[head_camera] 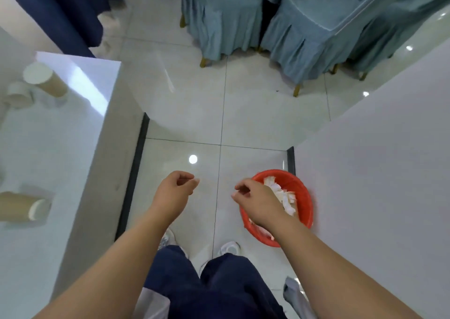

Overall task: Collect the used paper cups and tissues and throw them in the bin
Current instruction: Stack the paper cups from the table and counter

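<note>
A red bin (305, 198) stands on the floor at the foot of the right table, with crumpled white tissues (283, 194) inside. My right hand (258, 203) hovers over the bin's left rim, fingers loosely curled, holding nothing. My left hand (174, 188) hangs over the floor to the left, also loosely curled and empty. On the glossy white table at left (60, 148) a brown paper cup (46, 79) stands upright at the far end, a small white cup (18, 95) sits beside it, and another brown cup (22, 209) lies on its side nearer me.
A second white table (389, 148) fills the right side. Blue-covered chairs (304, 26) stand across the aisle ahead. A dark blue cloth (73, 6) hangs at the upper left. Tiled floor runs between the tables, with my feet below.
</note>
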{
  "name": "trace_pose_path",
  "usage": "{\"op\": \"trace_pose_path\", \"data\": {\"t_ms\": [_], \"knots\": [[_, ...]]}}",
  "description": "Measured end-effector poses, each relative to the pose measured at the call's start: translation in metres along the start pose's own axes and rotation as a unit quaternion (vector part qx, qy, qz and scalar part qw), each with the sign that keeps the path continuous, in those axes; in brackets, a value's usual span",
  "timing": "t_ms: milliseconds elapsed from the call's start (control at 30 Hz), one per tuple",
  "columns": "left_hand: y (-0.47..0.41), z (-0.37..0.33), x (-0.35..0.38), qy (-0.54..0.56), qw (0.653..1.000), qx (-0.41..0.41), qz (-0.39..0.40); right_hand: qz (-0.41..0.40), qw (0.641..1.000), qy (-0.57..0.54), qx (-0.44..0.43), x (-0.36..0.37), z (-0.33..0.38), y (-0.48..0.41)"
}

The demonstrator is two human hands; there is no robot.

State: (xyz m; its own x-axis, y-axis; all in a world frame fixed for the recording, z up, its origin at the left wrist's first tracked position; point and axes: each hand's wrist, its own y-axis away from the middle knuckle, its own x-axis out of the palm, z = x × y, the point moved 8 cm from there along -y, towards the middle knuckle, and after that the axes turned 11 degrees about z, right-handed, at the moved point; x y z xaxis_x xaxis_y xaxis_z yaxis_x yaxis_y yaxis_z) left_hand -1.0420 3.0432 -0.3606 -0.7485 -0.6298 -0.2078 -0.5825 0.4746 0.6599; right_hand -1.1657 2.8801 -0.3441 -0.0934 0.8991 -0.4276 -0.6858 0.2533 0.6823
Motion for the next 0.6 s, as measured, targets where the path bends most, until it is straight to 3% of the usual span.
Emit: {"op": "trace_pose_path", "data": {"t_ms": [333,600], "knots": [[0.025,0.053,-0.205,0.093,0.988,-0.017,-0.118,0.072,0.989,0.105,-0.07,0.089,0.189,-0.067],[0.065,0.127,-0.33,0.157,0.959,-0.045,-0.232,0.143,0.962,0.195,-0.13,0.189,0.318,-0.108]]}}
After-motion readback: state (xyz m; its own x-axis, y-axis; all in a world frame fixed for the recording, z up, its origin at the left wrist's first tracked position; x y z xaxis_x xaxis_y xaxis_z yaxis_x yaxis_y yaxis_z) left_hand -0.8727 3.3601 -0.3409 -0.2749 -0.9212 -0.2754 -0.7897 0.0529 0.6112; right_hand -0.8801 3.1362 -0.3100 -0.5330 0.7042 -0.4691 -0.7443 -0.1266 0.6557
